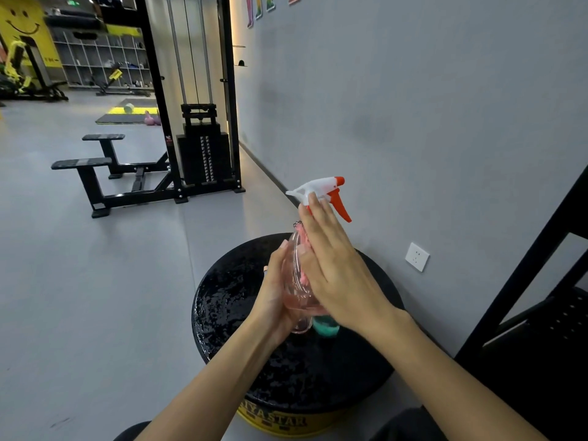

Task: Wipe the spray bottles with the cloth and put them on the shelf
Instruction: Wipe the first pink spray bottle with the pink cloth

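Wiping step in hand. Clear spray bottle (293, 275) with white-and-orange trigger head (321, 189) is held upright in the air above the far-right part of a round black-topped drum (241, 297), not resting on it. Left hand (273, 300) cups the bottle from the left and below, fingers curled round the body. Right hand (337, 265) lies flat on the bottle's right side, fingers straight and together, pressing a pink cloth (304, 238) onto the plastic. Teal object (326, 327) shows just under the hands, can't tell what.

Next, judged: finish rubbing round the body, then carry the bottle right to the black shelf (556, 316); left grip must hold while the cloth slides.

Drum top looks glossy and speckled, yellow side with lettering. Gym room: grey wall with 1 socket (416, 256), grey floor, cable machine (203, 148) behind.
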